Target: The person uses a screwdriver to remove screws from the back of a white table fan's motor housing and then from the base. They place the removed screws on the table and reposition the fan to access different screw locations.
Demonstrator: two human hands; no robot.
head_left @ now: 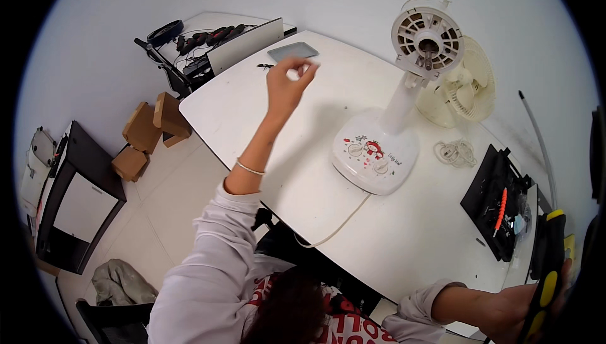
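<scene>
My left hand (287, 88) is raised over the far left of the white table, near a shallow grey tray (293, 52). Its thumb and fingertips are pinched together, somewhat blurred; anything between them is too small to tell. At the lower right, my right hand (505, 312) is closed around a black-and-yellow-handled tool (548, 288), its fingers partly hidden behind it. A white desk fan (385, 148) stands upright on the table between my hands. Its blades and front guard are off, so the round motor housing (427, 42) and metal shaft show.
Behind the fan lean cream fan parts (473, 85), beside a coiled cord (456, 153). A black tool case (499, 205) lies open at right. A white power cord (334, 235) runs over the near edge. Cardboard boxes (142, 126) and a dark cabinet (82, 199) stand left.
</scene>
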